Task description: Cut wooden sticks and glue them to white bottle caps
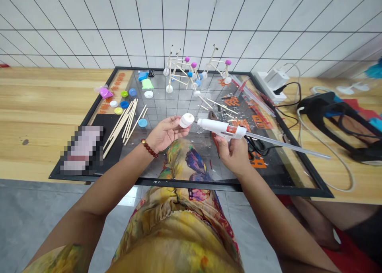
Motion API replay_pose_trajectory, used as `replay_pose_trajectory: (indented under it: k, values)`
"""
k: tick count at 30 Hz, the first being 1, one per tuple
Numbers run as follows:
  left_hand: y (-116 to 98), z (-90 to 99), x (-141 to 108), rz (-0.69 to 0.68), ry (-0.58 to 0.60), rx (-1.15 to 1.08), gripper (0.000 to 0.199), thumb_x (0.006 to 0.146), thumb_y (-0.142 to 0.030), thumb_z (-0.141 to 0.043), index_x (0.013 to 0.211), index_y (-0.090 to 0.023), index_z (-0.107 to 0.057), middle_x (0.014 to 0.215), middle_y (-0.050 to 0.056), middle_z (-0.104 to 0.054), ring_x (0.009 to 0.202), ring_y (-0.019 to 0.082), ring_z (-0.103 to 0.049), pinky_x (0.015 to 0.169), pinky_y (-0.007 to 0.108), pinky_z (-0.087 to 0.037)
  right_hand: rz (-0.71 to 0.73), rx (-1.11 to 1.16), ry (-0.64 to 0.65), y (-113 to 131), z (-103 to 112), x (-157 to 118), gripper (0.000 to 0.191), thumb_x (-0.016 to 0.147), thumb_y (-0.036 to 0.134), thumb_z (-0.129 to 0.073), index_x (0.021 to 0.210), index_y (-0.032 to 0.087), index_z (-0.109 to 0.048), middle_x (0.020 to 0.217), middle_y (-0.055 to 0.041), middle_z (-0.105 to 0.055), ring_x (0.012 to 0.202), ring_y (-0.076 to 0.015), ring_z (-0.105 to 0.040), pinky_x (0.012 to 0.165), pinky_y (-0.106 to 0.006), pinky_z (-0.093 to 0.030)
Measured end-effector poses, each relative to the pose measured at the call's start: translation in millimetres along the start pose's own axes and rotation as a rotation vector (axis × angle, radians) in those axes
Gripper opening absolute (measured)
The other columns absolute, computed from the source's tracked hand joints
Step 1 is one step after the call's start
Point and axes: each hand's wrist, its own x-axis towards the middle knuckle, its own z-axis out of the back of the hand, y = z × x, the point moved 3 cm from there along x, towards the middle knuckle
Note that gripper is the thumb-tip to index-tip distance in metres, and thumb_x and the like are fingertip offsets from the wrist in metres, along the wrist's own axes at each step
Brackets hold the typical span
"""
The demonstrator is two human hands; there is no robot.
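Note:
Between the fingertips of my left hand [167,133] is a white bottle cap [187,120], or a pair of caps stuck together, held over the glass board. My right hand [234,153] is wrapped around the handle of a white hot glue gun [219,126]. The gun's nozzle points left and is close beside the cap; whether they touch I cannot tell. A long clear glue stick [289,143] sticks out of the gun's back end. Behind my hands stand small bicycle-like models [182,72] of wooden sticks, white caps and purple and blue balls.
Wooden sticks [122,123] and coloured bottle caps [142,123] lie left, near a blurred phone-like object [82,147]. Brown-handled pliers [213,123] lie behind the gun. A power strip [270,88], cables and a black frame-like object [337,125] are at right. Another person's leg [316,223] shows lower right.

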Motion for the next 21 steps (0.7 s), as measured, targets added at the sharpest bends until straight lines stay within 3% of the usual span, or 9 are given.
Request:
replay_pose_trajectory:
  k: [5,9,14,21]
  values:
    - [-5.4,-3.7,-3.2,-0.340,-0.057,0.232,0.062,0.061,-0.012,-0.093,0.105,-0.021,-0.050,0.094,0.003,-0.079,0.087,0.017,-0.074,0.087,0.033,-0.060,-0.047,0.049,-0.029,-0.2,4.0,4.1,0.026,0.099,0.045,-0.052,0.094,0.024,-0.068,0.080,-0.0081,-0.076,0.080,-0.0280,-0.072,0.076,-0.041,-0.058]
    - [-8.9,-13.9,-11.8,-0.577,-0.107,0.464,0.066,0.058,-0.009,-0.093,0.106,-0.023,-0.050,0.100,0.001,-0.077,0.096,0.016,-0.072,0.099,0.035,-0.057,-0.015,0.079,-0.040,2.5,5.5,3.4,0.029,0.100,0.047,-0.051,0.090,0.025,-0.067,0.075,-0.0072,-0.074,0.074,-0.0269,-0.071,0.072,-0.040,-0.058]
    - [-8.1,-15.6,-17.0,-0.676,-0.164,0.554,0.059,0.062,-0.005,-0.088,0.106,-0.023,-0.054,0.105,0.003,-0.071,0.107,0.019,-0.070,0.106,0.038,-0.053,-0.007,0.032,-0.043,0.3,2.4,-2.0,0.026,0.097,0.045,-0.056,0.094,0.023,-0.069,0.086,-0.0118,-0.078,0.083,-0.0308,-0.074,0.077,-0.045,-0.059]
    - [-9.2,-15.4,-18.8,-0.760,-0.134,0.657,0.055,0.068,-0.009,-0.087,0.109,-0.023,-0.054,0.108,0.004,-0.071,0.106,0.019,-0.070,0.104,0.038,-0.055,0.016,0.041,-0.005,1.0,2.3,-2.6,0.024,0.096,0.042,-0.058,0.095,0.022,-0.070,0.090,-0.0126,-0.077,0.087,-0.0335,-0.075,0.082,-0.051,-0.060]
